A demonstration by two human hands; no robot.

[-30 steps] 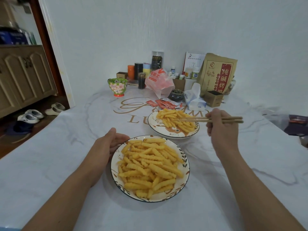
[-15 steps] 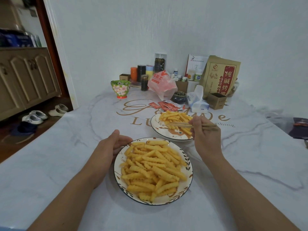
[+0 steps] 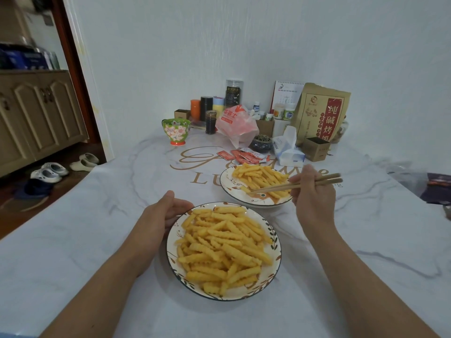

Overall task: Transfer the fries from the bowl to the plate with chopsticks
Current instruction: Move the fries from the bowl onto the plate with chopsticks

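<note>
A near dish point(image 3: 275, 242) with a leaf-pattern rim is heaped with crinkle-cut fries point(image 3: 224, 247). My left hand point(image 3: 161, 218) grips its left rim. Behind it a second dish point(image 3: 228, 189) holds a smaller pile of fries point(image 3: 258, 176). My right hand point(image 3: 310, 196) holds wooden chopsticks point(image 3: 292, 185) level over that far dish, tips pointing left. The tips pinch or touch one fry point(image 3: 245, 190) at the dish's near edge; I cannot tell whether it is lifted.
At the table's back stand a floral cup point(image 3: 176, 131), jars, a pink plastic bag point(image 3: 236, 124), sauce packets point(image 3: 241, 156), a tissue pack point(image 3: 288, 150), a small box point(image 3: 316, 148) and a brown paper bag point(image 3: 319, 113). Shoes lie on the floor at left.
My right hand slid left along the chopsticks and back, and the chopstick tips now sit at the near-left side of the far dish on a fry. My left hand stayed on the near dish.
</note>
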